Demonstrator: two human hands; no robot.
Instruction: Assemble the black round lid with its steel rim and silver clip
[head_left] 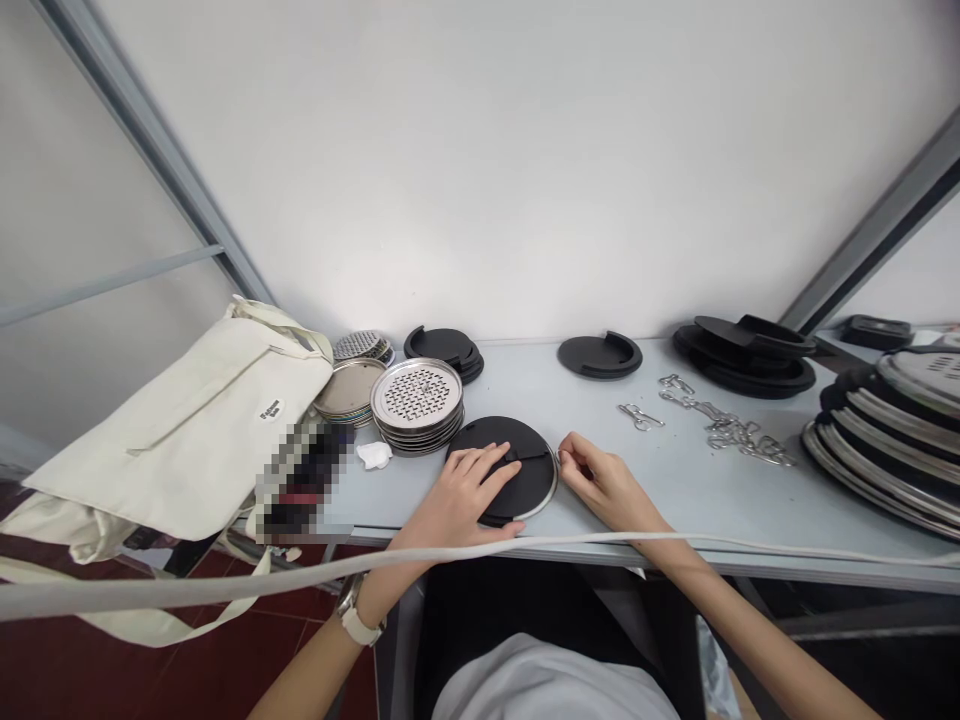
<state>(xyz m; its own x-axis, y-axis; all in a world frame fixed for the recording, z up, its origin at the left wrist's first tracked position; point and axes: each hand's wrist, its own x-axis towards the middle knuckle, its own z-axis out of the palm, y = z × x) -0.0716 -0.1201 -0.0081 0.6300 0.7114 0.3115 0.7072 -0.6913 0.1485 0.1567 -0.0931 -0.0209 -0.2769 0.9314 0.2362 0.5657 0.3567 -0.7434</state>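
A round black disc (536, 480) with a thin silvery rim lies near the table's front edge. Across its top, my left hand (472, 490) rests with fingers spread and the thumb by the front rim. At the disc's right edge, my right hand (596, 475) is closed in a pinch. Whatever lies between those fingertips is too small and hidden to make out. Left of the disc stands a stack of round metal grater plates (418, 395). Bent wire clips (641, 416) lie on the table to the right, with a tangled pile of more clips (742, 438) beyond.
Black round holders stand along the wall: a left stack (442, 348), a middle one (600, 355) and a right stack (742, 355). A tall stack of discs (892, 440) fills the right end. A cream bag (165, 430) sits left. A white cable (585, 540) crosses in front.
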